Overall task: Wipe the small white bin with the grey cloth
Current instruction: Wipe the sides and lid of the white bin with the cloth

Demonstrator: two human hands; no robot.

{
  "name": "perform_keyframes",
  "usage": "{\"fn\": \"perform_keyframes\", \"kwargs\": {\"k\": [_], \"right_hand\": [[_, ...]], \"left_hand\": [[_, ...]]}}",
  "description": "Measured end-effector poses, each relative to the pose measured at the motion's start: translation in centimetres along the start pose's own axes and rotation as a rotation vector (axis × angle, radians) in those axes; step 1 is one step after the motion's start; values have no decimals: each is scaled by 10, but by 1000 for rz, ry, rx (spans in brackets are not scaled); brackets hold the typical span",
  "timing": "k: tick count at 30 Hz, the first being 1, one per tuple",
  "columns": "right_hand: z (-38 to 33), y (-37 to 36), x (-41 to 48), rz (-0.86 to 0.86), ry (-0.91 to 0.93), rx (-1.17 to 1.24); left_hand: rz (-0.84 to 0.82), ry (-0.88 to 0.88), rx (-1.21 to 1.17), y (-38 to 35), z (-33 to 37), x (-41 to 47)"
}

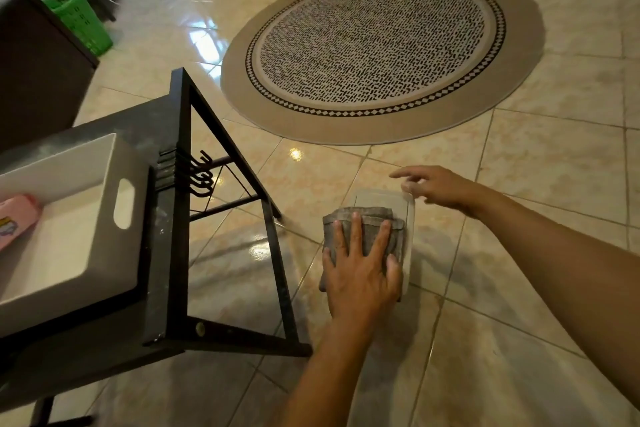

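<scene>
The small white bin is a pale, translucent box seen above the tiled floor at centre right. A folded grey cloth covers most of its upper face. My left hand lies flat on the cloth with fingers spread, the thumb hooked over the bin's right edge. My right hand reaches in from the right and holds the bin's far right corner, with the index finger stretched out. The bin's underside is hidden, and I cannot tell whether it rests on anything.
A dark metal-framed table with hooks stands at the left, carrying a large white handled bin with a pink item inside. A round patterned rug lies ahead. A green basket sits by a dark cabinet at far left.
</scene>
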State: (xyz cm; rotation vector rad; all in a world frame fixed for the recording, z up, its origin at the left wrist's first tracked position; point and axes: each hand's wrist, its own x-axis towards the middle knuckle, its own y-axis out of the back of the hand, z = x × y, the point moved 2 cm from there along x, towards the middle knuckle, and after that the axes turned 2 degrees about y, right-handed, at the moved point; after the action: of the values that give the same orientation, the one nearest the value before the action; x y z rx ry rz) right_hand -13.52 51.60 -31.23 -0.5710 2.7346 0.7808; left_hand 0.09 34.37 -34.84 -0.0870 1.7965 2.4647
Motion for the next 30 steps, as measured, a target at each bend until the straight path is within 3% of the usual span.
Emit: {"fn": "perform_keyframes", "kwargs": {"k": [6, 10, 18, 24, 30], "right_hand": [[-20, -15, 37, -221, 90, -173], [-2, -18, 34, -268, 21, 23], [28, -33, 0, 46, -34, 417], [35, -49, -21, 235, -70, 476], [39, -66, -31, 302, -96, 530]], "left_hand": [[-9, -71, -34, 1, -4, 1], [8, -94, -11, 2, -7, 1], [22, -19, 53, 8, -3, 9], [2, -10, 81, 10, 4, 11], [-8, 43, 56, 5, 14, 11]]}}
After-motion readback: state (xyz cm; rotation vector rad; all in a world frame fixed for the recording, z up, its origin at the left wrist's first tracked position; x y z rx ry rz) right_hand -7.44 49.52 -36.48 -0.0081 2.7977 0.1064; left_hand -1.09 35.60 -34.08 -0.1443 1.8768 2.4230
